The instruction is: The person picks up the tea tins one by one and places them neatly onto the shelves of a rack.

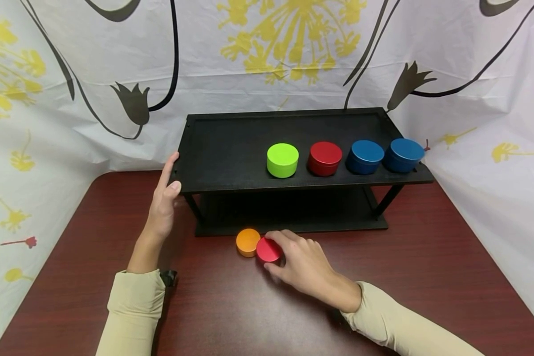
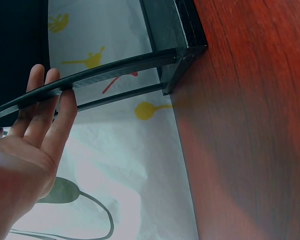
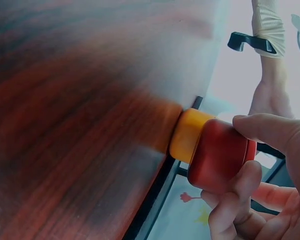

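My right hand (image 1: 303,259) holds a small red round tin (image 1: 268,250) between thumb and fingers, in front of the black two-tier shelf (image 1: 231,148). An orange round tin (image 1: 247,243) stands at its left, close against it in the right wrist view. I cannot tell whether the red tin touches the table. My left hand (image 1: 162,205) grips the shelf's left edge; in the left wrist view its fingers (image 2: 50,125) reach past the top board's rim. On the top board stand a lime green tin (image 1: 282,160), a larger red tin (image 1: 325,158) and two blue tins (image 1: 365,156).
The lower board (image 1: 289,217) of the shelf sits just above the dark red wooden table (image 1: 231,316). White cloth (image 1: 267,84) with yellow and grey flower prints hangs behind and at both sides. The rightmost blue tin (image 1: 403,155) is near the shelf's right end.
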Available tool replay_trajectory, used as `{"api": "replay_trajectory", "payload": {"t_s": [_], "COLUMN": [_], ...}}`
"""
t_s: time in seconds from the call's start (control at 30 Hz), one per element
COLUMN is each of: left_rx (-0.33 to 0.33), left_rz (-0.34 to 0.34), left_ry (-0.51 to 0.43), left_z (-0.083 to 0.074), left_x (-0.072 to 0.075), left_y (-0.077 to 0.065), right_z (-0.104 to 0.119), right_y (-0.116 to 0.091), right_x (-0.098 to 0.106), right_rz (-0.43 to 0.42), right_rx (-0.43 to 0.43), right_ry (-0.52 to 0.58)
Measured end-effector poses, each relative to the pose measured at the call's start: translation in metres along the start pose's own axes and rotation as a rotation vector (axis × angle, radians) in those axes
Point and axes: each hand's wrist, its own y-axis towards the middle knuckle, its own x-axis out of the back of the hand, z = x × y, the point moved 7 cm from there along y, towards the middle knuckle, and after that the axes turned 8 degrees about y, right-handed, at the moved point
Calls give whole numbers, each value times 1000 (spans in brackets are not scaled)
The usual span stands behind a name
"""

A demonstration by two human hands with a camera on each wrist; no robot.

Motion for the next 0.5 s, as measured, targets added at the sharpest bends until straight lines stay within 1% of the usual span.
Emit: {"api": "replay_trajectory", "payload": {"t_s": [0.23,0.5], "left_rx": [4,15], "left_rz": [-3,-7], "left_ry": [1,-15], "left_z": [0,2], "left_x": [0,0], "left_y": [0,1], "right_z": [5,7], "right_y": [0,0], "right_x": [4,4], "right_rz": [-31,-30], "right_rx": [34,36], "right_ry": [6,36]}}
